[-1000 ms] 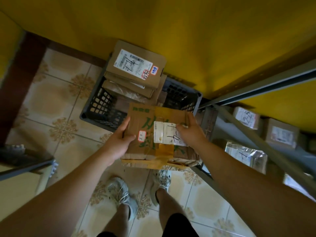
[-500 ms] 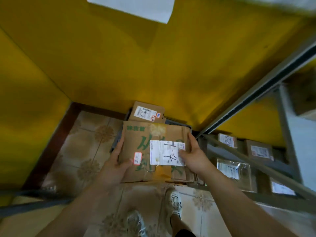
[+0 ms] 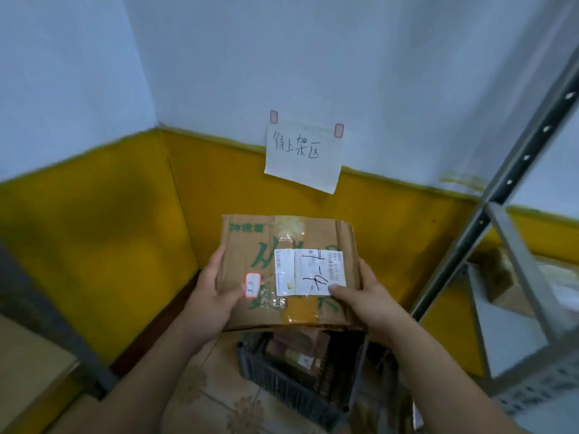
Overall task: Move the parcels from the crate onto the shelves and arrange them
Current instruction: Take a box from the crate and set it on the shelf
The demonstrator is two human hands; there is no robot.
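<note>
I hold a flat brown cardboard parcel [image 3: 263,242] with green print and a white shipping label up in front of me, above the crate. My left hand [image 3: 216,296] grips its left edge, thumb on top beside a small red-edged sticker. My right hand [image 3: 363,296] grips its right edge, thumb pressed on the label's lower corner. Below the parcel sits the dark plastic crate [image 3: 282,386] on the tiled floor, with more cardboard parcels [image 3: 297,349] inside, partly hidden by the held parcel.
A grey metal shelf unit [image 3: 517,308] stands at the right, with a brown parcel [image 3: 504,277] on one shelf. A handwritten paper sign [image 3: 302,158] is taped to the wall ahead. Another shelf frame [image 3: 47,324] crosses the lower left.
The parcel has been lifted from low over the crate to chest height, both hands still on its edges. My view has tilted up from the floor to the wall and sign.
</note>
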